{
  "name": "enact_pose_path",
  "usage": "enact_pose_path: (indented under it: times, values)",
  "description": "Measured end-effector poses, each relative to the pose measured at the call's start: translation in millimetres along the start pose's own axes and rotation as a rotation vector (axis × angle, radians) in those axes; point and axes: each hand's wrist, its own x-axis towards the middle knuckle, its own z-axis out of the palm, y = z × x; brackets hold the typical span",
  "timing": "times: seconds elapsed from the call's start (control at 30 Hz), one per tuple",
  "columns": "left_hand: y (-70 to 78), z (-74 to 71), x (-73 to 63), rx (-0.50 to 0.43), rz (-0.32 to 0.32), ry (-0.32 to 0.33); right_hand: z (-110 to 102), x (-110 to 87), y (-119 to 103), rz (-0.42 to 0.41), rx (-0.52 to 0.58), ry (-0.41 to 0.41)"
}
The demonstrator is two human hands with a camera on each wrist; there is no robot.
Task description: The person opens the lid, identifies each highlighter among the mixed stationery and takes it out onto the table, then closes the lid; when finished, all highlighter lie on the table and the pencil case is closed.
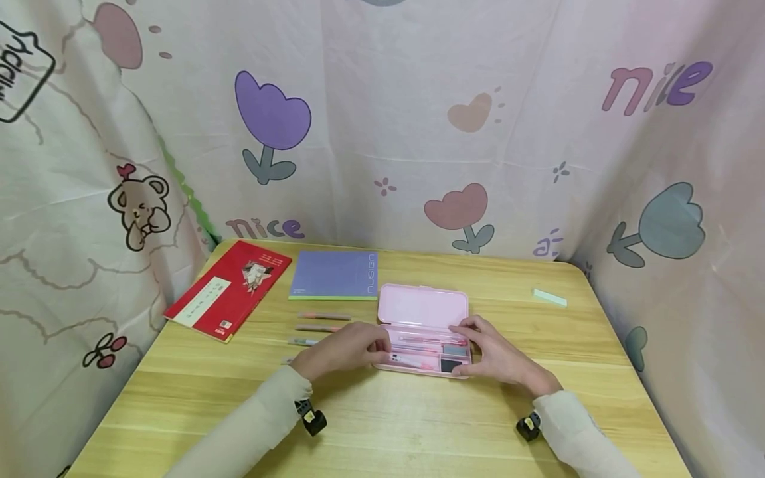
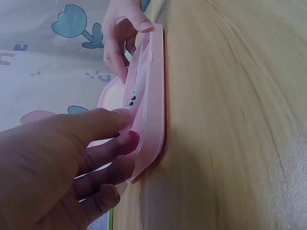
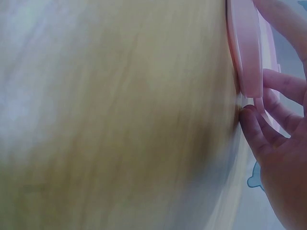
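Two holds: left hand [image 1: 351, 346] pinches white pen [image 1: 410, 360]; right hand [image 1: 496, 352], fingers spread, grips pink case [image 1: 423, 309], presumably steadying it.

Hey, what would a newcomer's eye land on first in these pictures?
Probably the open pink pencil case near center, the left hand pinching a pen in it and the right hand at its right end. Next, the red book, far left on the table, then the big purple tulip on the curtain behind.
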Motion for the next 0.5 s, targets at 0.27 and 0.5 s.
enact_pose_path:
  times: [0.27,0.5]
  values:
    - [-2.3,0.9,-0.5,-0.022,-0.005,0.022,0.3,-1.6,1.8,0.001,-0.009,0.006]
    - [-21.7,-17.6,-27.8,-0.121,-0.079,0.158,0.3,-0.6,0.6,-0.001,-0.016,0.004]
